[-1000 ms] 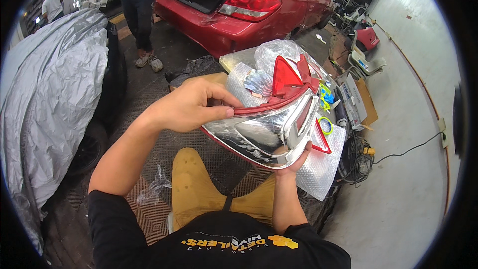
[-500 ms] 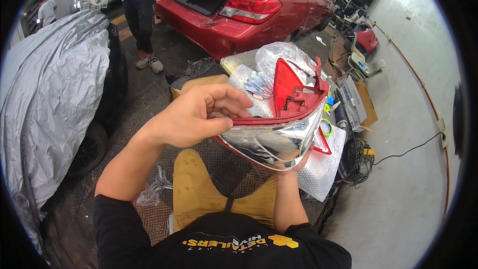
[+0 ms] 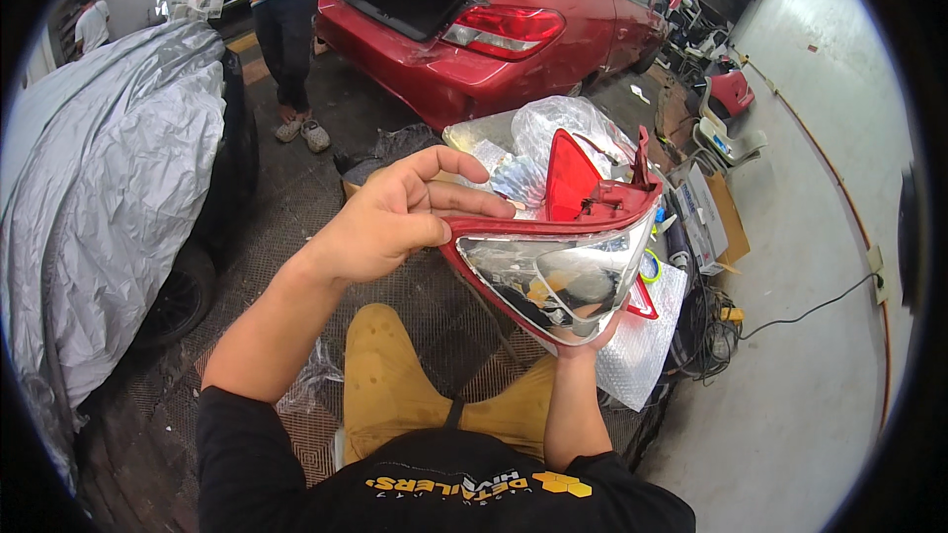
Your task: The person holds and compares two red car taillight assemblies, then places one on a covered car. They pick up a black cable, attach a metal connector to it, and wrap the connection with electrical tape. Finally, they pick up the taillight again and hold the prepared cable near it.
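Note:
A car tail light [image 3: 553, 276] with a red rim and a shiny chrome-like face is held up in front of me, its pointed end toward the left. At that end, the thumb of my left hand [image 3: 390, 217] presses on the rim; its index and middle fingers stretch out above the top edge, and the other fingers are partly hidden. My right hand [image 3: 585, 334] grips the lower right side from beneath, with most of its fingers behind the light. An upright red triangular piece [image 3: 571, 176] shows just beyond the top edge.
Behind the light, a low surface carries bubble wrap [image 3: 644, 345], clear plastic [image 3: 553, 123] and a green tape roll [image 3: 650, 265]. A red car [image 3: 425, 49] with its boot raised stands ahead. At left are a silver-covered vehicle [image 3: 128, 178] and a standing person [image 3: 286, 30]. Cables [image 3: 711, 341] lie near the right wall.
The tail light has tilted, turning more of its face toward me. My left hand's fingers have stretched out, and its thumb sits at the pointed end of the rim. The view has shifted slightly.

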A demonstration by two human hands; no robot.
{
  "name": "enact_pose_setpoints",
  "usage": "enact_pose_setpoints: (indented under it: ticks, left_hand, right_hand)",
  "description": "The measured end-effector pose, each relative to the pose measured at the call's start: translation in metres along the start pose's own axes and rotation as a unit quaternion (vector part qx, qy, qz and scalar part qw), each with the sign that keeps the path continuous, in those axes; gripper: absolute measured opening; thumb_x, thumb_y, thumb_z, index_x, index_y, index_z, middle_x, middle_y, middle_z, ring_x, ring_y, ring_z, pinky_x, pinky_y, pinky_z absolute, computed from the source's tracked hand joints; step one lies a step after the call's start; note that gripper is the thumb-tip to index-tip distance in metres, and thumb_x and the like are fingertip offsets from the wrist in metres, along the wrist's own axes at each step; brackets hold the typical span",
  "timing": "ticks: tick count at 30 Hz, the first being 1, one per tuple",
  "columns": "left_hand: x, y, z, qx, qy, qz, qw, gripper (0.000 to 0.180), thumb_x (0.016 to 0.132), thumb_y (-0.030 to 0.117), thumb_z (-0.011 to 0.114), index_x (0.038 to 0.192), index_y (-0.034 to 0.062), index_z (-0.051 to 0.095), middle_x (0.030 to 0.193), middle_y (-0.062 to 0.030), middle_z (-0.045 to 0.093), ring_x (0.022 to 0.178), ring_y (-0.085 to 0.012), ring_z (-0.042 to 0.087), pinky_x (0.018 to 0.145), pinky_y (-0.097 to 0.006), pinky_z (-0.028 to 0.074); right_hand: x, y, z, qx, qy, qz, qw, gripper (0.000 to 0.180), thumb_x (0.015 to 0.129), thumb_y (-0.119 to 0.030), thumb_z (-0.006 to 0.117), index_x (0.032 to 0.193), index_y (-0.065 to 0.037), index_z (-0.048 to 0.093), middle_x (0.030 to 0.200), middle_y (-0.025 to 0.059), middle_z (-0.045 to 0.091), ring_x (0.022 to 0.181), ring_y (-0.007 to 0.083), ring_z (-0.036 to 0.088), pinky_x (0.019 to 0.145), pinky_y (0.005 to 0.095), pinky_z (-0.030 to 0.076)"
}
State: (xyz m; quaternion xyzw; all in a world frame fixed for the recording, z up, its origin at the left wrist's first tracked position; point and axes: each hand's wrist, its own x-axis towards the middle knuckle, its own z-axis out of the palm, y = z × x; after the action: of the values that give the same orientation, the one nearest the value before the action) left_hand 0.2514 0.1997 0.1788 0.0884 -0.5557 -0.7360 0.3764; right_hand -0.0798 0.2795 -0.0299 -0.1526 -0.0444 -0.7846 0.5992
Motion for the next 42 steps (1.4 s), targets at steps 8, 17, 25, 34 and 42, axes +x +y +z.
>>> enact_pose_setpoints:
  ticks: [8,17,25,34,42]
  left_hand:
    - [0.007,-0.003,0.001,-0.05,-0.006,0.007,0.999,0.06,0.081,-0.011,0.054,0.139,0.0006,0.04,0.137,-0.0315,0.058,0.127,-0.0336,0.062,0.108,-0.041,0.052]
    - [0.006,-0.011,0.011,-0.056,0.005,0.029,0.998,0.061,0.083,-0.01,0.055,0.141,0.0021,0.038,0.137,-0.0317,0.058,0.128,-0.0338,0.061,0.109,-0.041,0.05]
    - [0.003,-0.018,0.014,-0.047,0.028,0.055,0.997,0.056,0.089,-0.008,0.056,0.141,0.0029,0.038,0.134,-0.0324,0.06,0.125,-0.0318,0.063,0.107,-0.04,0.051]
    - [0.007,-0.028,0.005,-0.002,0.102,0.061,0.993,0.053,0.088,-0.009,0.063,0.135,0.005,0.042,0.125,-0.0297,0.066,0.108,-0.0253,0.071,0.091,-0.034,0.059]
    - [0.012,-0.033,0.001,0.005,0.136,0.082,0.987,0.053,0.081,-0.012,0.072,0.126,0.0042,0.049,0.123,-0.0247,0.067,0.103,-0.0215,0.072,0.087,-0.03,0.061]
  right_hand:
    - [0.002,0.002,0.005,-0.076,0.061,-0.023,0.995,0.073,0.101,-0.06,0.044,0.156,-0.013,0.043,0.162,0.0134,0.039,0.146,0.0389,0.036,0.123,0.0572,0.02]
    - [0.008,0.0,-0.004,-0.066,0.079,-0.032,0.994,0.074,0.101,-0.062,0.043,0.158,-0.015,0.039,0.164,0.013,0.035,0.147,0.0399,0.034,0.123,0.0584,0.02]
    - [0.009,-0.001,-0.011,-0.132,0.096,-0.033,0.986,0.079,0.099,-0.067,0.043,0.159,-0.016,0.036,0.164,0.0128,0.034,0.146,0.0407,0.034,0.122,0.0597,0.022]
    - [0.004,-0.004,0.017,-0.007,0.056,-0.028,0.998,0.075,0.099,-0.063,0.044,0.156,-0.014,0.042,0.16,0.0141,0.041,0.144,0.0403,0.038,0.121,0.0585,0.024]
    - [0.0,-0.008,0.025,-0.111,0.062,-0.065,0.99,0.072,0.1,-0.058,0.046,0.153,-0.01,0.045,0.154,0.0136,0.05,0.14,0.0369,0.045,0.12,0.0561,0.027]
